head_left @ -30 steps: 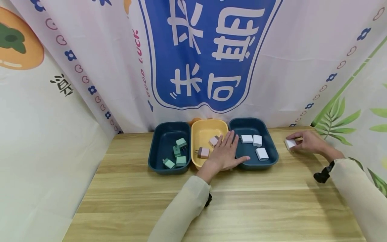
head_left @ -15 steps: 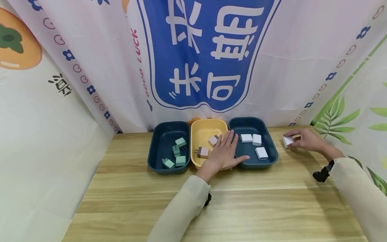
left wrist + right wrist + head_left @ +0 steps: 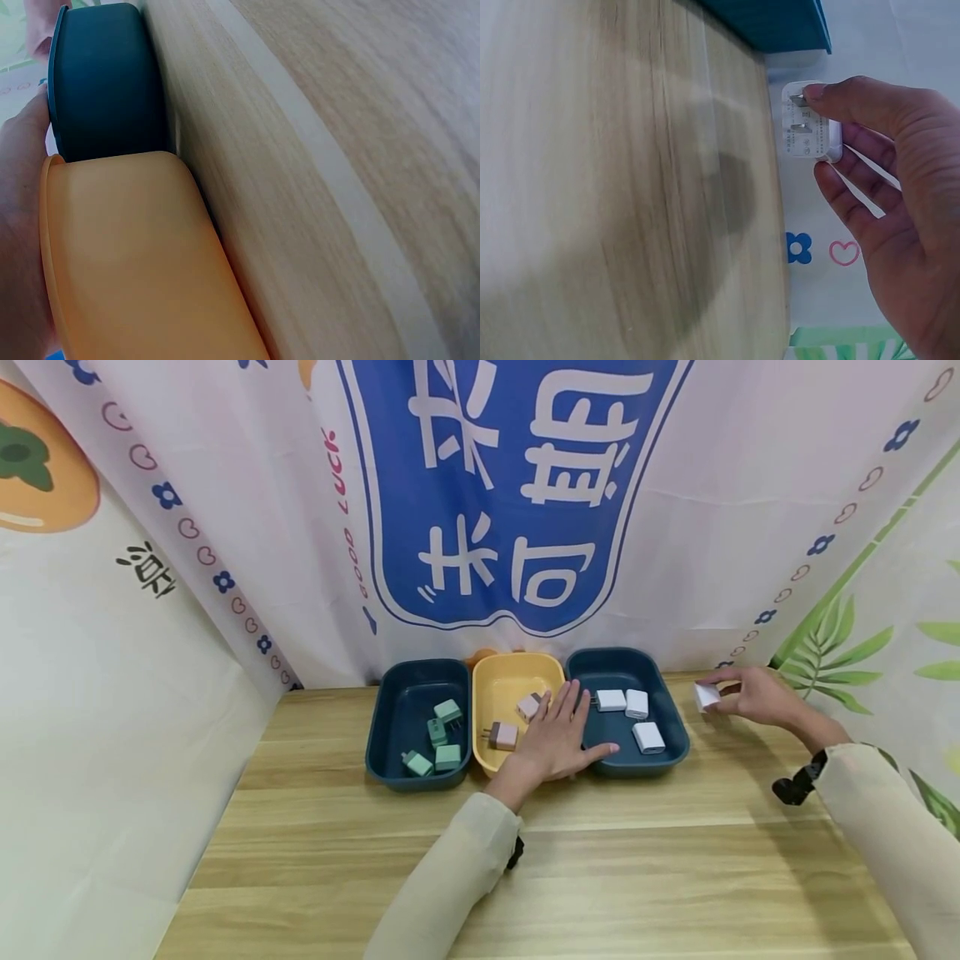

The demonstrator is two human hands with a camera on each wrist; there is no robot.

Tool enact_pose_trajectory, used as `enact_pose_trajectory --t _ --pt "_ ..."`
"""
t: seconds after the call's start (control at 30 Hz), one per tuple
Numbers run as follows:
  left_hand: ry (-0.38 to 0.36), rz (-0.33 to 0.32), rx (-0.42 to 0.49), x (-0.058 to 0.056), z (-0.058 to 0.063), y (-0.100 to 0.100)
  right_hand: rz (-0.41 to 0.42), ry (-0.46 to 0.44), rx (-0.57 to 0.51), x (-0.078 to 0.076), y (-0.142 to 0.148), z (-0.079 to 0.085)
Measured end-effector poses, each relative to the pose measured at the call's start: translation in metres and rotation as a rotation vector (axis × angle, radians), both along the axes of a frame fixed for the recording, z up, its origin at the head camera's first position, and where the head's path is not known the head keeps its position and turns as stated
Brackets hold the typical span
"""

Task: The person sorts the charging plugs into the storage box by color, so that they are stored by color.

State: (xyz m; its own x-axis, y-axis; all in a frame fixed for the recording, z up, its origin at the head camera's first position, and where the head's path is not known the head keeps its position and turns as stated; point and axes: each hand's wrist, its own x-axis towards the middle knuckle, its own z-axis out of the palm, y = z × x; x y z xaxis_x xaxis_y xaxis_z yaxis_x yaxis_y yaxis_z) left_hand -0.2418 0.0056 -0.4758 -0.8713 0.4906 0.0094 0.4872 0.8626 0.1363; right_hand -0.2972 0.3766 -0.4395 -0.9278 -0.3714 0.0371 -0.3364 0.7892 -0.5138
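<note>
My right hand point(image 3: 761, 695) pinches a white charger plug point(image 3: 706, 697) between thumb and fingers, to the right of the right blue tray point(image 3: 678, 752). In the right wrist view the plug's point(image 3: 804, 139) two metal prongs and printed face show. My left hand point(image 3: 553, 739) lies with spread, straight fingers over the yellow tray point(image 3: 483, 672) and the near rim of the right blue tray. Pinkish charger plugs point(image 3: 503, 736) lie in the yellow tray, partly hidden by that hand. Several white charger plugs point(image 3: 648, 737) lie in the right blue tray.
Left of the yellow tray stands another dark blue tray point(image 3: 408, 681) holding several green charger plugs point(image 3: 447, 757). All the trays sit side by side on a wooden table point(image 3: 600, 877), close to a printed curtain point(image 3: 675, 568) at the back.
My right hand has raised the white plug off the table and carried it slightly left and back, toward the right blue tray. The left hand stays in place.
</note>
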Motion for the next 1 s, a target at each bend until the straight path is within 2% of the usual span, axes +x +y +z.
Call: enact_pose_trajectory --t 0.53,0.9,1.0 --pt "-0.002 0.008 -0.011 0.0 0.001 0.001 0.072 0.134 0.033 0.005 -0.017 0.016" --pt "-0.04 0.015 -0.01 0.0 0.001 0.001 0.086 0.098 0.008 0.008 -0.036 0.029" --pt "-0.035 0.012 -0.006 0.001 0.002 0.0 0.111 0.107 0.006 0.008 -0.042 0.03"
